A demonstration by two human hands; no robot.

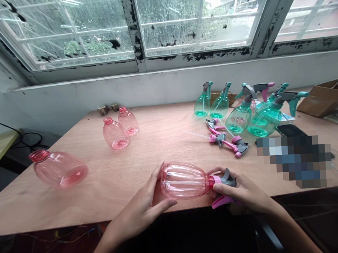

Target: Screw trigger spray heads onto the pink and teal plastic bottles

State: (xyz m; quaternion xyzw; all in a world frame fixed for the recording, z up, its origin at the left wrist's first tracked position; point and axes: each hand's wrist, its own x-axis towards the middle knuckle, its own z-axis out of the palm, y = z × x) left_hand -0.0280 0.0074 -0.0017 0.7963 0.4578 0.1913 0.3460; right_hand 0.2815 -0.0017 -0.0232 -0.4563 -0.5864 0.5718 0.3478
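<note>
left hand (143, 203): bare, slim-fingered | right hand (247, 190): bare, slim-fingered | left forearm (112, 237): bare | right forearm (289, 224): bare

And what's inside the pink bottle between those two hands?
Inside the pink bottle, a pale line runs lengthwise, perhaps a tube, though glare makes it uncertain. The pink collar hides its mouth, and the right hand partly covers the spray head.

OK so I count three open-necked clear pink plastic bottles (115, 136) left of the one held clear pink plastic spray bottle (184, 180). Beyond that one to the right: three loose pink-and-grey plastic trigger heads (220, 140), five clear green plastic spray bottles (234, 123) afaict (they overlap), plus one more pink sprayer (261, 87).
</note>
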